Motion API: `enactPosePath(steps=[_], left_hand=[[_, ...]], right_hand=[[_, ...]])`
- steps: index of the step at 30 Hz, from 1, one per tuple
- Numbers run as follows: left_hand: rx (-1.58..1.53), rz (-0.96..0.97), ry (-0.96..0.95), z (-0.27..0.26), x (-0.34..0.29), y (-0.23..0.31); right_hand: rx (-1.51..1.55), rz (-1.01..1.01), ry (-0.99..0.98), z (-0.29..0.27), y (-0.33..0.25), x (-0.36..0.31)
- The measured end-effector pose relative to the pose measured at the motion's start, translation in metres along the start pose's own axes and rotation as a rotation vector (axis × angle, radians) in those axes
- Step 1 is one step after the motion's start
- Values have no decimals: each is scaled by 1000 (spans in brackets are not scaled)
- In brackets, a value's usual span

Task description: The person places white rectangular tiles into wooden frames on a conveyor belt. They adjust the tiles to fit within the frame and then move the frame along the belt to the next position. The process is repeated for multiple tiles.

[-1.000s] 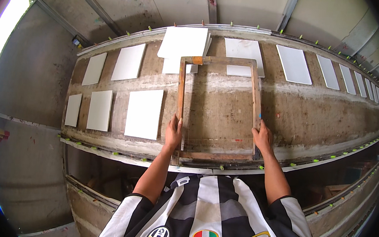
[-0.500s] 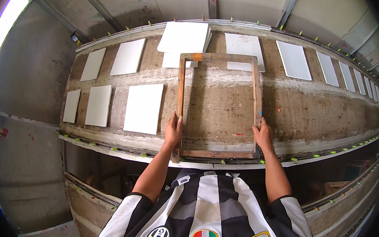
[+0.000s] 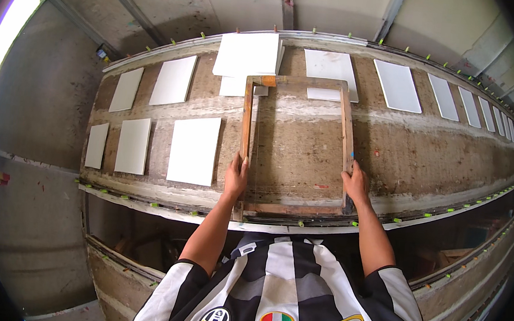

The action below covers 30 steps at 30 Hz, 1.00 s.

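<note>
The left hand (image 3: 236, 176) and right hand (image 3: 356, 184) grip opposite sides of a rectangular brown wooden frame (image 3: 295, 210) over a long, stained brown table (image 3: 427, 150). The frame's long axis points across the table's width.

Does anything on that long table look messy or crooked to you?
Yes. Around the far left corner of the wooden frame, a few white sheets overlap unevenly, whereas the neighbouring sheets lie singly. The tabletop also looks blotchy, with a small red mark to the frame's right.
</note>
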State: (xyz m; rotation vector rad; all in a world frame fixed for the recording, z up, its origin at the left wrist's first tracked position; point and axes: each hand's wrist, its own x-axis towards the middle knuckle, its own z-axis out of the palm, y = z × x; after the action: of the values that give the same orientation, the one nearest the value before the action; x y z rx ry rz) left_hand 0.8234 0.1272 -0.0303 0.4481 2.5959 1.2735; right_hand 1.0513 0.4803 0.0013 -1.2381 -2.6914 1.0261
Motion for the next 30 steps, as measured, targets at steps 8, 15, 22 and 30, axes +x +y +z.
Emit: enactPosePath(steps=[8,15,22,30], left_hand=[[-14,-6,-7,-5,8,19],[24,65,12,4,13,-8],[38,25,-6,2,10,3],[111,63,47,0,1,8]], right_hand=[[-56,-16,23,-14,-5,2],[6,-3,28,1,1,10],[1,-31,41,2,2,11],[-87,-15,71,2,1,-2]])
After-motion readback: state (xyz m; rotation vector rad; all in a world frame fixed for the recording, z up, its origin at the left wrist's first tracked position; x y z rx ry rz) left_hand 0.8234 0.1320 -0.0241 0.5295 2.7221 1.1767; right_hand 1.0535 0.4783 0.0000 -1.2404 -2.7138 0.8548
